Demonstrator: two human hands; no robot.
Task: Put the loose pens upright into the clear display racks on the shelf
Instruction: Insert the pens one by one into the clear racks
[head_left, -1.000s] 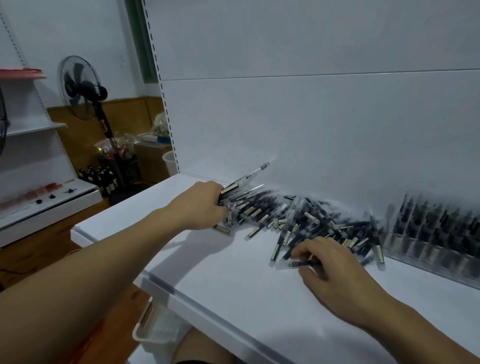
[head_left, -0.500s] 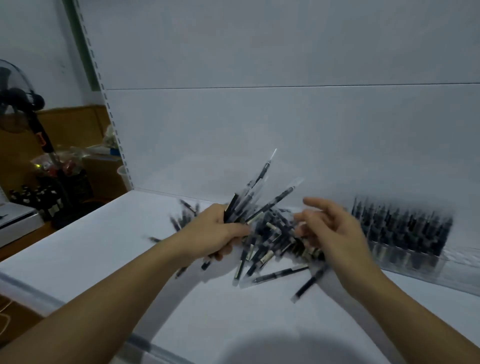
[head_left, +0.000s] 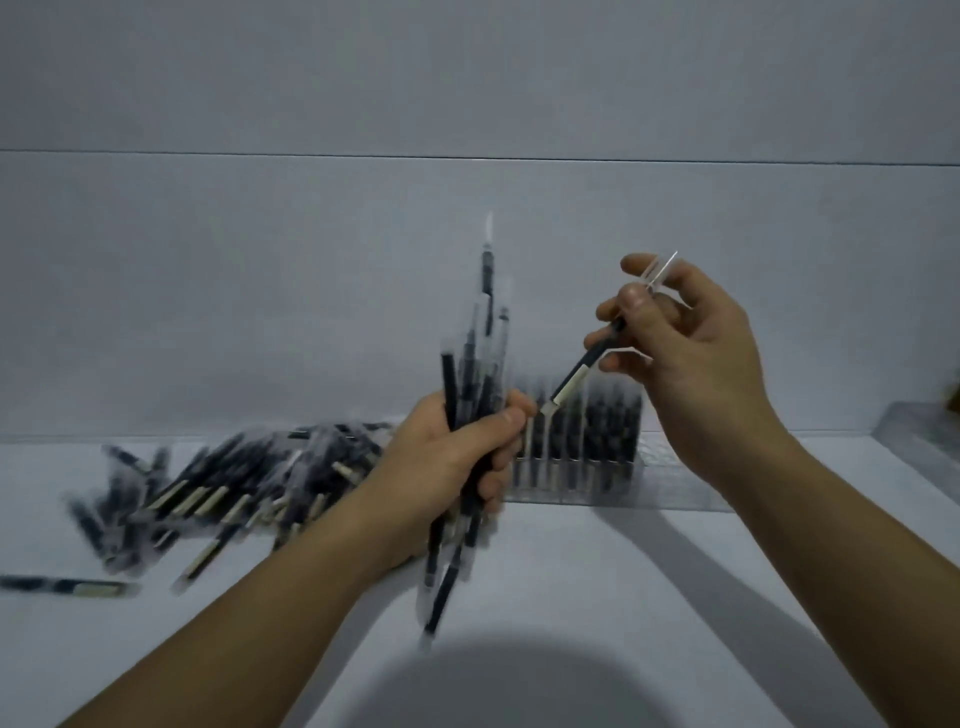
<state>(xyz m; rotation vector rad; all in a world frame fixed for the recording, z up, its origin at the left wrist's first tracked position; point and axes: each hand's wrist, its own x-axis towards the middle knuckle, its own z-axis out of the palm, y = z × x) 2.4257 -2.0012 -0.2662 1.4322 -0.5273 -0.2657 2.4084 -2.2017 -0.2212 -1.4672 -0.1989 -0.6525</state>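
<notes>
Head view, nearest at the bottom of the frame: two bare forearms are stretched out over the white shelf (head_left: 649, 597). At centre, a bundle of pens (head_left: 467, 374) is gripped roughly upright in the left hand (head_left: 452, 462), with fingers and thumb wrapped round it. Pen ends stick out above and below the fist. Up and to the right, a single pen (head_left: 582, 369) is pinched between the thumb and fingers of the right hand (head_left: 696, 358). It is tilted, with its pale end pointing down-left.

Loose pens (head_left: 234, 488) are heaped on the shelf at middle left, and one stray pen (head_left: 67, 586) lies apart at the left edge. Behind the hands, the clear display rack (head_left: 587, 452) stands against the back panel (head_left: 467, 104). Its left part is filled with upright pens. The cells to the right look empty, though blur hides the detail.

One pen is judged to be on its way into the rack. It should be turned upright before it is lowered, pale end down like those already standing, and aimed at the free cell just beside the filled rows. The bundle is best kept away from the standing pens and held firmly, since several low-hanging pens could slip out.
</notes>
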